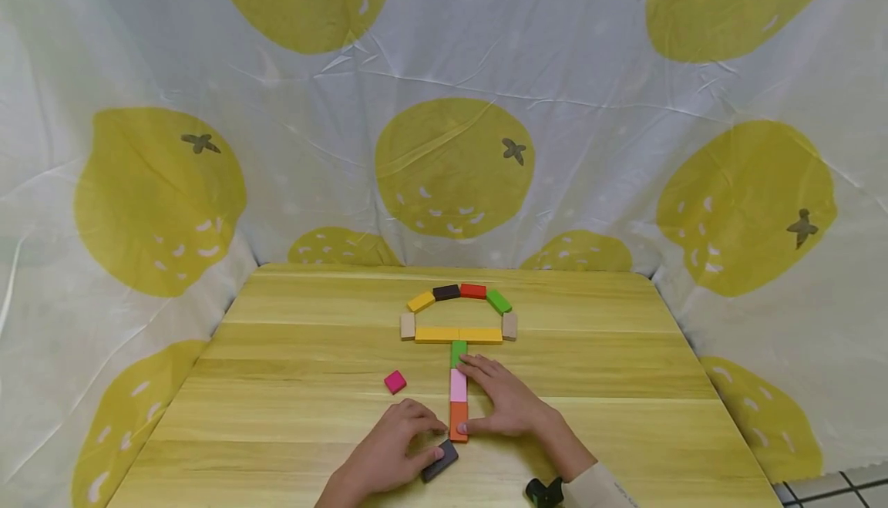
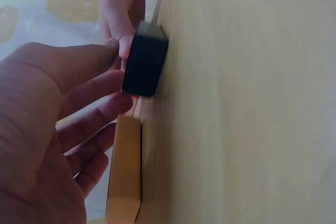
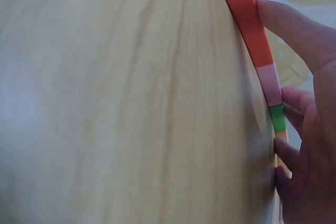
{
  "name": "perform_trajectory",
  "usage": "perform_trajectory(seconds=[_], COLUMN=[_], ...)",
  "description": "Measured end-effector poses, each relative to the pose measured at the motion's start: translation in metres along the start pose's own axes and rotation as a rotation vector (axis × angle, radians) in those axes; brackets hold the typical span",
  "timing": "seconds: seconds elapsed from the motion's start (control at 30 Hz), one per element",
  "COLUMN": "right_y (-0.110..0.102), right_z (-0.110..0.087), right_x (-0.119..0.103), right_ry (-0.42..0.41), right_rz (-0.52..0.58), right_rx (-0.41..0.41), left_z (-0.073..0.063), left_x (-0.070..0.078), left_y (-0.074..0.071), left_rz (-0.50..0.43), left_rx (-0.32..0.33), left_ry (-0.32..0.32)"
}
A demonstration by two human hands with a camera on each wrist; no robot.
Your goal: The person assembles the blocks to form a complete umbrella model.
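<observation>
My left hand (image 1: 388, 446) pinches a black block (image 1: 440, 462) between thumb and fingers. This block lies slanted, its far corner close to the near end of an orange block (image 1: 459, 422). In the right wrist view the orange block (image 3: 247, 19), a pink block (image 3: 269, 85) and a green block (image 3: 277, 118) run end to end. My right hand (image 1: 509, 400) lies along the right side of this row, thumb touching the orange block and fingertips at the green one. In the left wrist view the thumb touches the black block (image 2: 145, 61).
Beyond the row, two yellow blocks (image 1: 437, 334) form a crossbar. Tan blocks (image 1: 408, 327) stand at its ends, and an arch of yellow, black, red (image 1: 473, 291) and green blocks curves above. A magenta block (image 1: 395, 382) lies to the left on the wooden table (image 1: 291, 385).
</observation>
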State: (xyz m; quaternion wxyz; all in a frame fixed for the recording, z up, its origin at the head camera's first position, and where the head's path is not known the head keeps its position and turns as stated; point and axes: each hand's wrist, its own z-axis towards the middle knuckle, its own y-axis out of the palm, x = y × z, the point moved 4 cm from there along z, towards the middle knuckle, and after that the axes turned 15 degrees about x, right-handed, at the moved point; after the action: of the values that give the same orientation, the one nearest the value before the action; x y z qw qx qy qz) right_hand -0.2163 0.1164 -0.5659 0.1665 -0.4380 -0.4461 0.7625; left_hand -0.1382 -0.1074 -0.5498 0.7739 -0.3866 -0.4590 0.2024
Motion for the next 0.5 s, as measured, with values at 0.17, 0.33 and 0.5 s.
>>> perform_trajectory(seconds=[0.17, 0.33, 0.5], right_y=[0.001, 0.001, 0.001], right_z=[0.000, 0.001, 0.001], right_x=[0.001, 0.001, 0.002], right_ry=[-0.008, -0.006, -0.004], right_rz=[-0.004, -0.004, 0.001], right_rx=[0.004, -0.001, -0.010], left_z=[-0.004, -0.012, -0.015], left_x=[-0.008, -0.012, -0.014], left_y=[-0.015, -0.025, -0.027], left_rz=[0.027, 0.031, 0.006], left_rx=[0.043, 0.031, 0.012], left_ry=[-0.014, 0.032, 0.066])
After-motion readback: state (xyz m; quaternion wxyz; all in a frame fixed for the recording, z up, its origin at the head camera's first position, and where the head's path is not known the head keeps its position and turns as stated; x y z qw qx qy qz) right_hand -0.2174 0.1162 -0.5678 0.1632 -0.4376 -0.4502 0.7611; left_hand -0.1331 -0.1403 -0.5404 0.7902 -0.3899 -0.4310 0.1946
